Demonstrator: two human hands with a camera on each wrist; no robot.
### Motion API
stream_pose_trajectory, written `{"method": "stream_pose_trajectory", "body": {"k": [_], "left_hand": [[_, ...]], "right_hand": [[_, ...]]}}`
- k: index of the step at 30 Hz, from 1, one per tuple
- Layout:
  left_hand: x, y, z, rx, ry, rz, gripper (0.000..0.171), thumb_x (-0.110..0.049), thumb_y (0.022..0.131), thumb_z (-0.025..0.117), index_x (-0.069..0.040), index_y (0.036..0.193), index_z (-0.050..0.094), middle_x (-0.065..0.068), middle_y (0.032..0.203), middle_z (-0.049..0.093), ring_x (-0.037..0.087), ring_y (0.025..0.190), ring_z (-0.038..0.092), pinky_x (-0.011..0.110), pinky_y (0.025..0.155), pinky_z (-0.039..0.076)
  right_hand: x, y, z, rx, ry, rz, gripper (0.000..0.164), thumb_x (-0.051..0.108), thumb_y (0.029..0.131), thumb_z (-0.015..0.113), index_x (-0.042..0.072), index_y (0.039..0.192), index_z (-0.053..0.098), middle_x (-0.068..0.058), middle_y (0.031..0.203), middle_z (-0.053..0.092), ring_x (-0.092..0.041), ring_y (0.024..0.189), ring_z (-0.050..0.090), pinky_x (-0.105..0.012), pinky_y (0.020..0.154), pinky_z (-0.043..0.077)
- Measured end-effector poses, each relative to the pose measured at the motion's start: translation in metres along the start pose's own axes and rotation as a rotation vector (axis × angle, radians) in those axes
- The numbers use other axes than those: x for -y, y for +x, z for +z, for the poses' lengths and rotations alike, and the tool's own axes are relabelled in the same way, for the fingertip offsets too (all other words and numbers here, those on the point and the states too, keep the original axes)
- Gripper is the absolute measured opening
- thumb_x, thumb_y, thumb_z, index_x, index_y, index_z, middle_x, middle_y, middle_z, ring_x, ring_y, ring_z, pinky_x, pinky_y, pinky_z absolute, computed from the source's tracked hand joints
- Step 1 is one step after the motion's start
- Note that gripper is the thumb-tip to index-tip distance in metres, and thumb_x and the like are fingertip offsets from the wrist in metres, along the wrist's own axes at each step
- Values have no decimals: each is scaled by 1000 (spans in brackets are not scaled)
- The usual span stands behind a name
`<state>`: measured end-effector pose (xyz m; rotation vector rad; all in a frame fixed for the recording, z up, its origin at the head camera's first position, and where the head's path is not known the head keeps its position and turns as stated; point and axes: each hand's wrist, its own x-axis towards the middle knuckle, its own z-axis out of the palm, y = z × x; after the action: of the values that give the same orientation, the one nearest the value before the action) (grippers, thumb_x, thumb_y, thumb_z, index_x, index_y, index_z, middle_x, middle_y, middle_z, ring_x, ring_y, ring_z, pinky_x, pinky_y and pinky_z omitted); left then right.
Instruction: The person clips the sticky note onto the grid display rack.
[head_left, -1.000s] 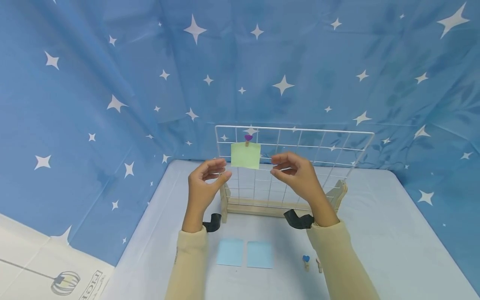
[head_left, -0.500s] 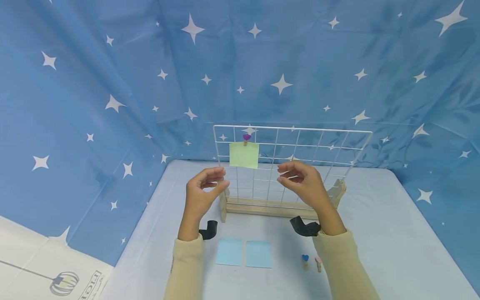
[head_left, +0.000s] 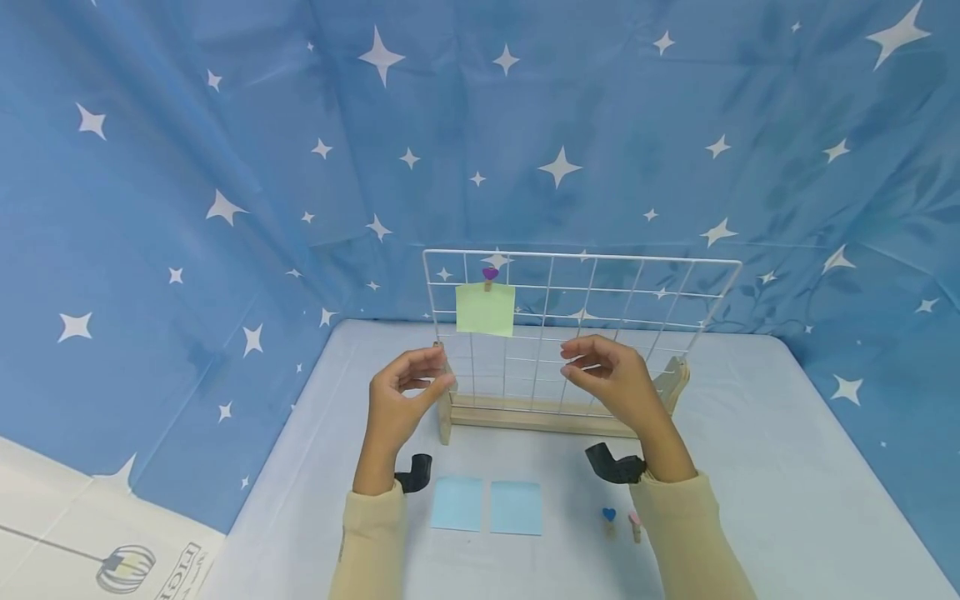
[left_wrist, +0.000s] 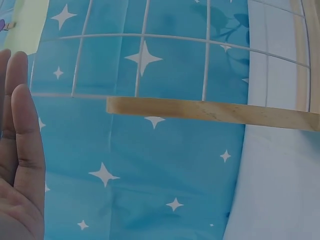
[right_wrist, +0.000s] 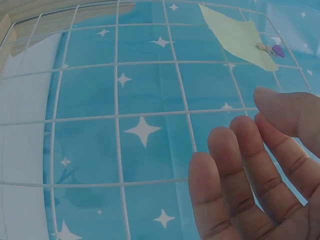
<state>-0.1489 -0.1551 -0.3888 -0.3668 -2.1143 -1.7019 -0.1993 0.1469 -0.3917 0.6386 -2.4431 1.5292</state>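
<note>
A pale green sticky note [head_left: 485,310] hangs near the upper left of a white wire grid [head_left: 592,287]. A small wooden clothespin with a purple heart [head_left: 490,275] pins the note's top edge to a grid wire. My left hand [head_left: 401,396] hovers in front of the grid's left post, fingers loosely bent and holding nothing. To the right of the note, my right hand [head_left: 611,375] floats before the grid, also holding nothing; in the right wrist view its fingers [right_wrist: 227,155] are relaxed and apart from the wires.
Two light blue sticky notes [head_left: 457,503] lie side by side on the white table [head_left: 300,500]. Clothespins with a blue heart [head_left: 609,517] and a pink heart [head_left: 635,525] lie by the right sleeve. A wooden base [head_left: 540,419] supports the grid. Behind hangs a blue star-patterned curtain [head_left: 480,108].
Both hands have drawn back from the green note, downward and apart, the left slightly left and the right to the right. The note and clothespin stay on the grid.
</note>
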Motion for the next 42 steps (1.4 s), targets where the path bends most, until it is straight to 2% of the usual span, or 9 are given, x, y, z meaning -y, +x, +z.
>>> {"method": "stream_pose_trajectory", "body": {"k": [4,9,16,25,34,42], "left_hand": [[5,-5,0,11,-2,-28,33,-2,85,78,2,116,69,21,109,71,15,95,67,37,85,56],[8,-12,0,29,5,-55,33,-2,85,77,4,117,68,18,111,71,19,96,67,38,86,56],[16,-19,1,32,-9,-70,33,0,86,76,4,118,67,20,111,71,15,95,67,28,84,55],[26,-27,1,44,-8,-115,34,0,86,76,4,118,68,18,112,71,12,94,66,27,83,55],[35,-36,1,66,14,-146,34,-3,87,76,4,119,67,21,113,70,13,94,66,26,83,55],[42,-42,4,74,12,-164,34,-4,88,75,7,118,66,21,113,70,11,93,66,26,82,54]], "right_hand": [[-6,-4,1,8,4,18,22,7,89,75,4,111,70,-10,108,71,-22,93,68,-18,80,55],[-11,-9,2,11,21,28,22,7,89,75,3,110,70,-10,108,71,-19,93,68,-18,81,55],[-16,-16,3,24,10,42,21,6,88,75,3,109,70,-9,106,71,-18,92,68,-19,80,55],[-28,-24,7,39,10,76,20,11,89,76,5,108,71,-8,106,72,-20,92,69,-20,81,56],[-39,-34,13,45,34,59,18,6,88,76,5,105,71,-8,104,72,-14,87,68,-23,78,57],[-49,-44,16,37,49,45,18,5,88,76,3,106,71,-11,101,73,-15,86,69,-23,78,57]]}}
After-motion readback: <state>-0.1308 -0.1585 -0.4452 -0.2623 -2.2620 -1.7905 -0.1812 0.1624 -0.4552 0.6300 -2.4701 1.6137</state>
